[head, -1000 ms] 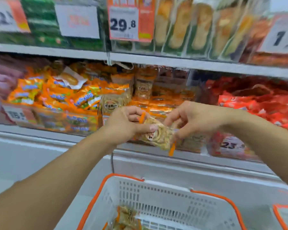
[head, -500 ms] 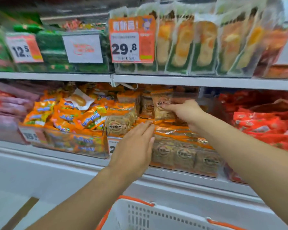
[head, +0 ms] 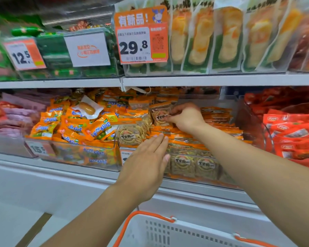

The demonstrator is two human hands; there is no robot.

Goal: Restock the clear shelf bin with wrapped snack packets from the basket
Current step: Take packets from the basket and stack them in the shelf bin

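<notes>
A wrapped snack packet (head: 160, 114) is standing upright at the back of the clear shelf bin (head: 194, 173), the right hand (head: 186, 117) pinching it with curled fingers. The left hand (head: 146, 164) is lying flat, fingers released, over the front packets (head: 194, 164). The white basket (head: 182, 232) is sitting below.

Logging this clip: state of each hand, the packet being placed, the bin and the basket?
Right hand: grip pinches the snack packet.
Snack packet: upright, at the back of the bin.
Left hand: open, fingers straight at the bin front.
Clear shelf bin: stocked with packets.
Basket: below, contents out of view.
</notes>
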